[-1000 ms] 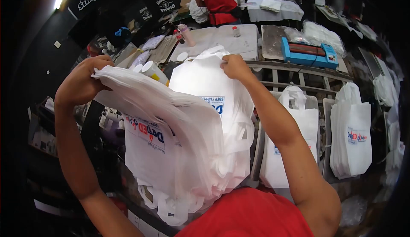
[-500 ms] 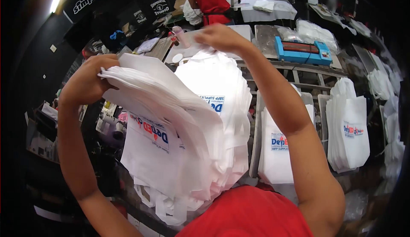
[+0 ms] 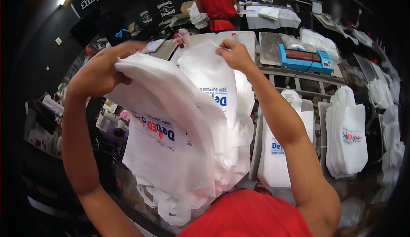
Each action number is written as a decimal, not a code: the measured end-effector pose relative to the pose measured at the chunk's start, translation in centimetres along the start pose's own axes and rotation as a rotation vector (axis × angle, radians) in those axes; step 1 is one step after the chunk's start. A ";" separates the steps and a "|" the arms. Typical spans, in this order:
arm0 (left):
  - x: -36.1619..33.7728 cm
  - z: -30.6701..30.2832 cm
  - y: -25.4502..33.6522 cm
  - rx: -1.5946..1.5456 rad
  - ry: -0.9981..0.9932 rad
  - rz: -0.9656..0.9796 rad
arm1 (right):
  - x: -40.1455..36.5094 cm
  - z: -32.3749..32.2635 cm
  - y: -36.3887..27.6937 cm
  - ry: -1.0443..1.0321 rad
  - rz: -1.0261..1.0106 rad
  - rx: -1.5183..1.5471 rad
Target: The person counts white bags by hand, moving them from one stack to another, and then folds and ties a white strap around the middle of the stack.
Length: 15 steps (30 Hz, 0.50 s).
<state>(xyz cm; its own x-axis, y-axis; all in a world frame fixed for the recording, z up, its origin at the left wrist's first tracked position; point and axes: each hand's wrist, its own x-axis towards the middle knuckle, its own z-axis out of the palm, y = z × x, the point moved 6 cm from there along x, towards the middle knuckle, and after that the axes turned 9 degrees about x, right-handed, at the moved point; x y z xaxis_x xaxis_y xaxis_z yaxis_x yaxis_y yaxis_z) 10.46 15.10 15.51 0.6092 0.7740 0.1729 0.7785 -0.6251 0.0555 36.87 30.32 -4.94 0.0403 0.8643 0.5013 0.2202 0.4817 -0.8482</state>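
Observation:
My left hand [image 3: 100,69] grips the top edges of a thick bunch of white printed bags [image 3: 149,96], which hangs folded over toward me with its blue and red lettering upside down. At the upper middle, my right hand [image 3: 234,54] pinches the corner of a single white bag [image 3: 209,72], lifted from the pile. Beneath and beside it lies the rest of the white stack [image 3: 243,104], its layers fanned at the right side. Loose handles [image 3: 171,207] dangle at the bottom of the bunch.
Two more bag stacks [image 3: 273,168] [image 3: 348,147] lie on boards at the right. A blue machine [image 3: 303,59] stands on the bench behind them. Another person in red [image 3: 215,2] stands at the back. Plastic-wrapped packs [image 3: 318,42] lie near the machine.
My right hand has closed on a bag's corner and raised it from the pile. My left hand has shifted slightly right with its bunch. The whole view has shifted a little.

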 end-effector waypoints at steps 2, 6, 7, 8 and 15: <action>1.0 0.0 -0.4 0.141 -0.080 0.009 | 0.2 1.9 -3.5 -0.102 -0.122 0.344; 1.5 0.1 1.6 0.194 -0.020 0.152 | -3.1 5.0 -14.4 -0.414 -0.195 0.585; 1.5 -0.1 2.3 0.196 0.038 0.236 | -4.4 5.4 -16.3 -0.511 -0.228 0.538; 1.5 -0.7 2.1 0.290 0.086 0.370 | -5.6 5.1 -17.4 -0.514 -0.230 0.536; -0.1 -11.6 3.5 0.306 0.246 -0.072 | -12.0 2.7 -20.6 -0.425 -0.217 0.463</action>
<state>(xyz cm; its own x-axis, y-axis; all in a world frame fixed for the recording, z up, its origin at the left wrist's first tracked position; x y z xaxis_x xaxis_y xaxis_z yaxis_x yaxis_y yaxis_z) 11.37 11.63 27.06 0.5255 0.7443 0.4120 0.8498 -0.4824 -0.2125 29.22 10.39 6.10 -0.3669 0.6766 0.6385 -0.2654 0.5816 -0.7689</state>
